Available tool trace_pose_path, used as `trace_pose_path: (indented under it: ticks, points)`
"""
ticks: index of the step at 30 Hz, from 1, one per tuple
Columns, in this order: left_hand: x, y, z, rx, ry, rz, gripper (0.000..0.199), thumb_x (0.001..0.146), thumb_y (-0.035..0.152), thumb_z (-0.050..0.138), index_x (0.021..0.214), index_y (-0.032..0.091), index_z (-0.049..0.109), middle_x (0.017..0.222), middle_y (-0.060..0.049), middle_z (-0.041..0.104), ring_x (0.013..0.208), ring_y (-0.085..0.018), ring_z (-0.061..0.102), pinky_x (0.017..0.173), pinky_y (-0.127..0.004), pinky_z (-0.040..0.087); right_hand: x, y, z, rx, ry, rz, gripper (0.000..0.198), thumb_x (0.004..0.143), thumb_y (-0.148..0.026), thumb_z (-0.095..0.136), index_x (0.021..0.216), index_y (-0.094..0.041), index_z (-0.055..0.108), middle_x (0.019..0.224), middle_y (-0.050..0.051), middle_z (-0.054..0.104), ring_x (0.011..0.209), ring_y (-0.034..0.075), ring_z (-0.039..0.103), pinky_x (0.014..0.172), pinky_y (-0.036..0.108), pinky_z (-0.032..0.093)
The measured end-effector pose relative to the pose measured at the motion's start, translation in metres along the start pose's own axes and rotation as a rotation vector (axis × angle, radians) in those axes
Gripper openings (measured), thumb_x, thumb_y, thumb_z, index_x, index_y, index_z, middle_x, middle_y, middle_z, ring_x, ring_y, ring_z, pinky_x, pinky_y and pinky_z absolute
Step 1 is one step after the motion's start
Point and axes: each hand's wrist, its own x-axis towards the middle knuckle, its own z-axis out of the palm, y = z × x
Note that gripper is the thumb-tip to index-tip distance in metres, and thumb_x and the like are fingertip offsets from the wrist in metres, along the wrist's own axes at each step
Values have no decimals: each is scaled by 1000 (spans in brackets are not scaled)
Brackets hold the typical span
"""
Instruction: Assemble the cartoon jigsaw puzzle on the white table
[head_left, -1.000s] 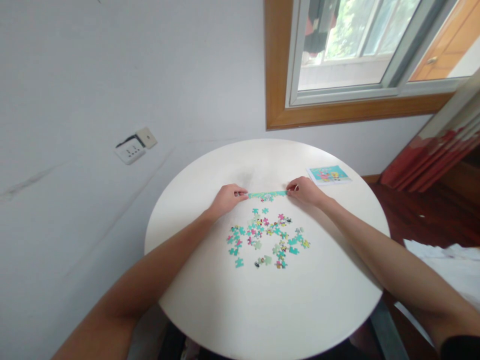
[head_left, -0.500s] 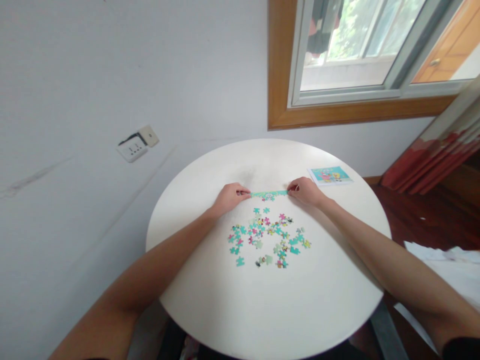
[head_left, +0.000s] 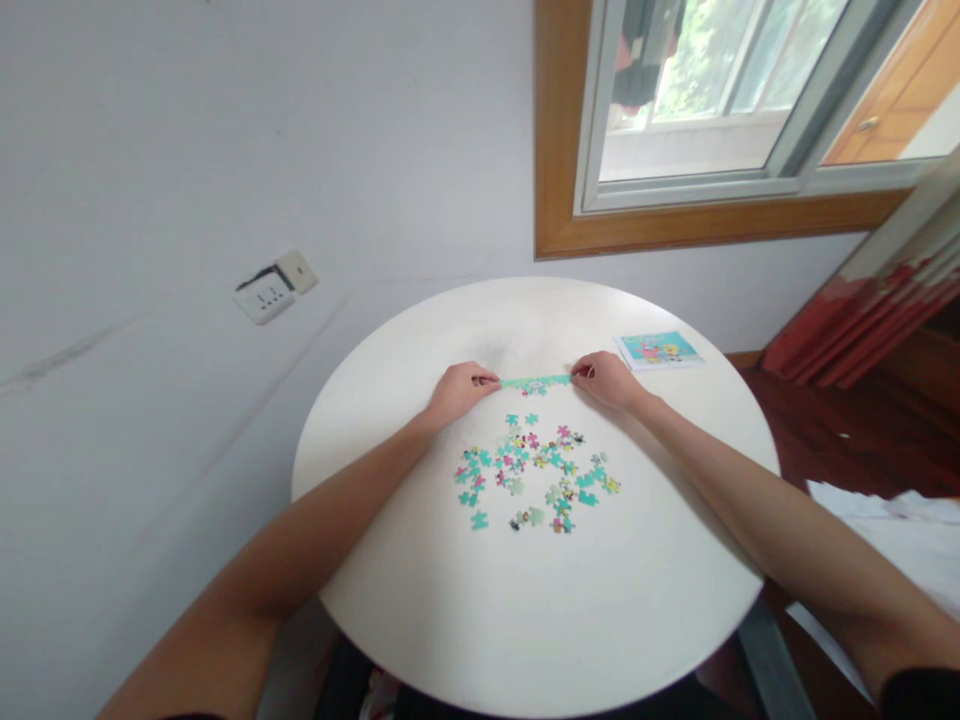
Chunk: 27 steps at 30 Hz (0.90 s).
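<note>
A narrow joined strip of jigsaw puzzle [head_left: 535,383], mostly teal green, lies across the far half of the round white table [head_left: 450,620]. My left hand [head_left: 463,390] pinches its left end between thumb and fingers. At the opposite end, the fingertips of my right hand [head_left: 604,378] are closed on the strip. A few pieces hang off the strip's near edge at its middle. Nearer to me, many loose puzzle pieces [head_left: 480,520] in teal, pink, yellow and pale green are scattered, some of them overlapping.
A picture card [head_left: 660,350] with cartoon figures lies at the table's right rear. Behind the table stand a white wall with a socket [head_left: 265,296] and a wood-framed window [head_left: 555,150]. White papers [head_left: 892,540] and a red curtain [head_left: 832,320] are on the right.
Almost nothing differs. Both hands stay on the strip's ends, and the whole view has shifted very slightly.
</note>
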Motion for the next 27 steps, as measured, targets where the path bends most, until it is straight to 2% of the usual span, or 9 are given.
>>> trace_pose_path:
  ticks: [10, 15, 17, 21, 27]
  points:
    - [0, 1, 2, 4, 6, -31, 24, 81, 32, 67, 97, 18, 76, 87, -4, 70, 74, -15, 60, 71, -27, 46, 0, 1, 1, 35, 15, -3, 18, 80, -21, 63, 92, -17, 77, 85, 7, 75, 71, 17, 65, 66, 25, 44]
    - [-5, 18, -14, 1, 18, -2, 31, 77, 34, 72, 102, 15, 74, 88, -4, 69, 73, -14, 57, 71, -27, 45, -2, -2, 1, 94, 70, 31, 23, 85, -19, 58, 100, -14, 74, 87, 9, 75, 70, 15, 64, 68, 24, 45]
    - [-11, 32, -27, -18, -57, 84, 26, 78, 33, 72, 98, 17, 74, 88, -3, 68, 74, -13, 57, 70, -26, 44, -3, -5, 0, 104, 75, 22, 23, 85, -19, 58, 100, -14, 74, 87, 9, 75, 71, 16, 65, 69, 24, 46]
    - [-26, 65, -50, -49, -438, 317, 19, 81, 34, 72, 91, 19, 76, 84, -3, 68, 70, -11, 57, 68, -23, 42, -3, -8, -1, 110, 74, 4, 22, 86, -19, 57, 99, -14, 74, 88, 9, 75, 71, 16, 65, 69, 25, 46]
    - [-41, 91, -52, 66, -713, 460, 6, 83, 28, 73, 85, 23, 76, 81, 0, 68, 73, -11, 60, 70, -21, 41, -2, -4, 1, 112, 76, 26, 22, 85, -21, 58, 99, -16, 74, 87, 8, 75, 70, 16, 64, 68, 25, 46]
